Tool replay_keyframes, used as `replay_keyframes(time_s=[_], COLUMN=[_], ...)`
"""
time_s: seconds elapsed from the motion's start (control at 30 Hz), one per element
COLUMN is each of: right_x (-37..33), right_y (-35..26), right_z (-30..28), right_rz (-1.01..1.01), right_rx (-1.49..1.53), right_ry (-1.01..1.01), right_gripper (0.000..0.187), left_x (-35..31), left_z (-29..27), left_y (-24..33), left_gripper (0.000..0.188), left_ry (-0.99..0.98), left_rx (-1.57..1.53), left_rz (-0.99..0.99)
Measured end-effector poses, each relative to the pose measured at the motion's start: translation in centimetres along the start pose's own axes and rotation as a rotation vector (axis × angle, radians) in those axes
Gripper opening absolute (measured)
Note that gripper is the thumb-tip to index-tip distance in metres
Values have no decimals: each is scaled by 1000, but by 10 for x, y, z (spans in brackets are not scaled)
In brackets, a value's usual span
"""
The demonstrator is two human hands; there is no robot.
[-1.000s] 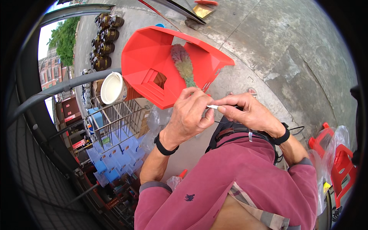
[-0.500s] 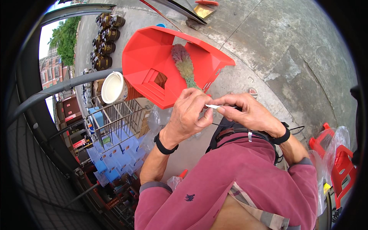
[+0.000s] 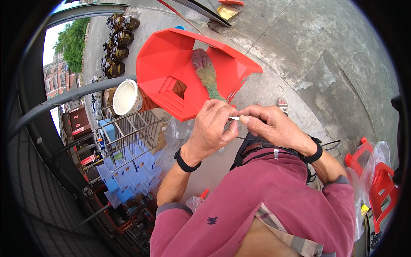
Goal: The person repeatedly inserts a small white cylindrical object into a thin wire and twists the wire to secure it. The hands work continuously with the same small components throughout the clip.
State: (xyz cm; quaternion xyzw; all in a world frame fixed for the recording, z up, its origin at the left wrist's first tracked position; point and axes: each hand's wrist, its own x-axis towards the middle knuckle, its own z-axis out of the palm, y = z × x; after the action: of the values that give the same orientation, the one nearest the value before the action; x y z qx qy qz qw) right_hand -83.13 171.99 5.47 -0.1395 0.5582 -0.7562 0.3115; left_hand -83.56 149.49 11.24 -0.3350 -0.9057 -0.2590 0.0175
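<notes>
A small white strip (image 3: 234, 118) is pinched at both ends between my two hands, and I cannot make out what kind of piece it is. My left hand (image 3: 212, 126) is closed, with thumb and forefinger at the strip's left end. My right hand (image 3: 275, 125) grips the other end between thumb and bent forefinger. Just beyond my left hand, a fluffy duster (image 3: 204, 73) in purple, yellow and green leans across a red plastic chair (image 3: 165, 60). Its lower end disappears behind my left fingers, so whether they touch it is hidden.
A white bucket (image 3: 126, 98) stands left of the chair, beside a metal rack (image 3: 135, 128) and blue clear plastic bins (image 3: 128, 175). Dark jars (image 3: 115, 53) stand stacked farther off. A red stool (image 3: 382, 195) with clear plastic wrap is at the right.
My right thumb and fingers have slid left along the white strip, closer to my left hand, so less of it shows. The duster and chair stay put.
</notes>
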Motion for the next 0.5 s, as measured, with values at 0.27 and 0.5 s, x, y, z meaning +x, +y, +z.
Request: replay_keyframes(time_s=[0.27, 0.5], right_x=[1, 2], right_y=[6, 12], right_z=[-5, -2], right_rz=[114, 53], right_rx=[132, 104], right_ry=[-23, -32], right_gripper=[29, 28], left_x=[-3, 0], left_z=[0, -1], left_y=[-5, -2], left_gripper=[32, 32], left_ry=[17, 4], left_rx=[-30, -25], left_rz=[-53, -26])
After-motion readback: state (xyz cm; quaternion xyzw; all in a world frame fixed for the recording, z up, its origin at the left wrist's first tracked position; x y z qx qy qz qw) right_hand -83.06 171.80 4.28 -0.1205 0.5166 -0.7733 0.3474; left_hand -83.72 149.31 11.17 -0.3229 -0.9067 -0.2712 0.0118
